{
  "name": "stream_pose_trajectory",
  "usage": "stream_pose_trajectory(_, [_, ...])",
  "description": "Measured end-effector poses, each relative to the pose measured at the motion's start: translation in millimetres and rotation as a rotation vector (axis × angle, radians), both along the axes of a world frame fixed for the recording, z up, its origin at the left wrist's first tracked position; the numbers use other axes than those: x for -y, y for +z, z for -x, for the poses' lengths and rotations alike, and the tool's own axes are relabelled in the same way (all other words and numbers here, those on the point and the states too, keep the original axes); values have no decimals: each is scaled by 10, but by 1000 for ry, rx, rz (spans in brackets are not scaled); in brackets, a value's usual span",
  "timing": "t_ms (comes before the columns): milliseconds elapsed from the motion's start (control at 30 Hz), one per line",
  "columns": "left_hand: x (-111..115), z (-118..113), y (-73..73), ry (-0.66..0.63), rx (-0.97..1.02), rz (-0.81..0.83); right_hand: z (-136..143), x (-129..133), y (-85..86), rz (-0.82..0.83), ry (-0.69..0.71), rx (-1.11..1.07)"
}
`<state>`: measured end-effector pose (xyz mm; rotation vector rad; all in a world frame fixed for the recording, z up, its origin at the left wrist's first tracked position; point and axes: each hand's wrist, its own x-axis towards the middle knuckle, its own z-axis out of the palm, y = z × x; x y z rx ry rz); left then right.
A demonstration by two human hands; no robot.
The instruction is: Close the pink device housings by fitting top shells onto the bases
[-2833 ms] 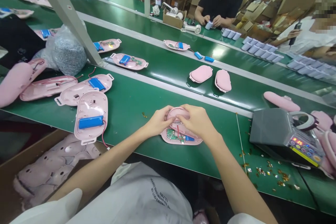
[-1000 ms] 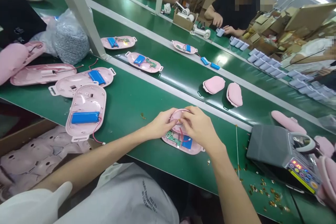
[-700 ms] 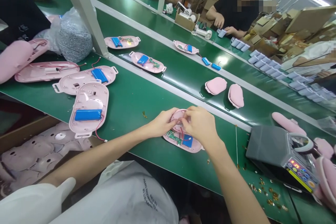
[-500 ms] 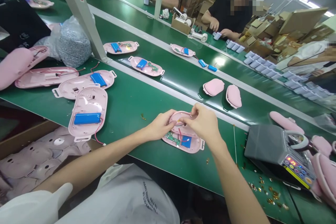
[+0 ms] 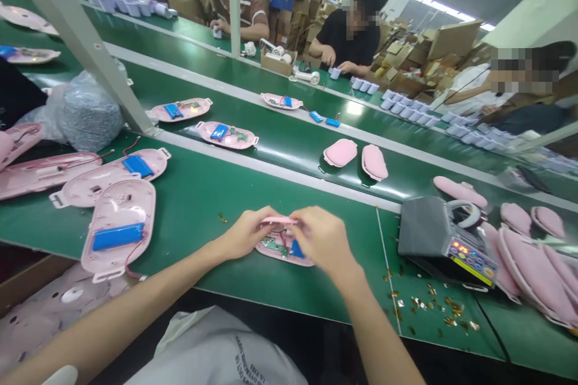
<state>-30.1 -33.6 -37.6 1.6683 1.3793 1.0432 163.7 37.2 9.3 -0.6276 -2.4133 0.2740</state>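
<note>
Between my hands a pink plastic shell half is held tilted, nearly edge-on, above a second pink shell half on the green bench. My left hand is closed on its left end, thumb inside. On its right end my right hand is closed, fingers curled over the edge. Inside the lower half lie a green circuit board and a blue battery pack, partly covered by my right hand. Thin wires show between the two halves, but their ends are hidden.
Left are open pink shells with blue batteries. A grey tape dispenser stands right, near amber tape scraps and closed pink shells. More shells lie on the belt behind. Co-workers sit across. A metal post rises left.
The upper shell half has tipped up from showing its inner face to nearly edge-on, still in both hands. My right hand has come further over the lower half. The view has shifted right.
</note>
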Motion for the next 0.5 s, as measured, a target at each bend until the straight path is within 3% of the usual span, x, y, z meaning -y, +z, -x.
stream_pose_trajectory(167, [32,137,-39,-271,-269,-181,-115,415,-198,-258,45,-135])
stream_pose_trajectory(267, [22,237,109,-372,-461,-184,-81,534,-405,-299,4,-145])
stream_pose_trajectory(400, [-131,187,488,-364,-672,99,19,649,-648,-273,-82,-198])
stream_pose_trajectory(500, [-371,-46,694,-327,-746,317,-92,801,-662,-260,-176,-214])
